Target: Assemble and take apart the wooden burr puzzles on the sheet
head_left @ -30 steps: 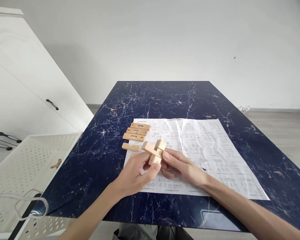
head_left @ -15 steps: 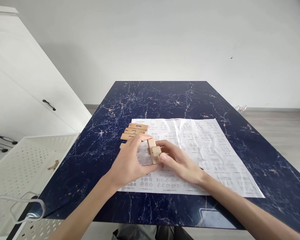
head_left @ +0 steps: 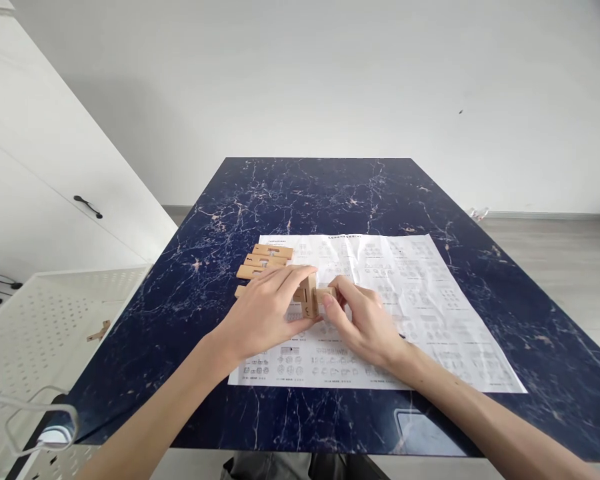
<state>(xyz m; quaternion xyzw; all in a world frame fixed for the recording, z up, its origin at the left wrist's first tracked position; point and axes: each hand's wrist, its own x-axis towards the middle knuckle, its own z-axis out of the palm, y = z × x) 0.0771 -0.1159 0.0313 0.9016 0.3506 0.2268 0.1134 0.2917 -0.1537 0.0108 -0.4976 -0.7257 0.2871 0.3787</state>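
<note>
– Left hand first: what has it got?

– Its fingers and thumb are clasped round the top and bottom of an upright, pale wooden bar with a dark mark near its lower end

– And the right hand?

– Pinching a short, squarish, pale wooden piece that juts sideways from the right of the bar. The two look to be touching; whether they interlock, I can't tell

– Where is all this?

– Over the left part of a creased white paper sheet printed with small grey diagrams, on a dark blue, marble-patterned desk. Whether the bar touches the paper, I can't make out

– Any more wood about?

– Three flat, light-brown wooden bars lie side by side at the sheet's upper left corner, jutting past its edge onto the desk. Left hand covers part of the nearest, and beside it only the end of a fourth wooden piece peeks out

– And off the desk?

– To the left, a white perforated basket with a small brown wooden piece in it, near a white cabinet with black handles
</note>
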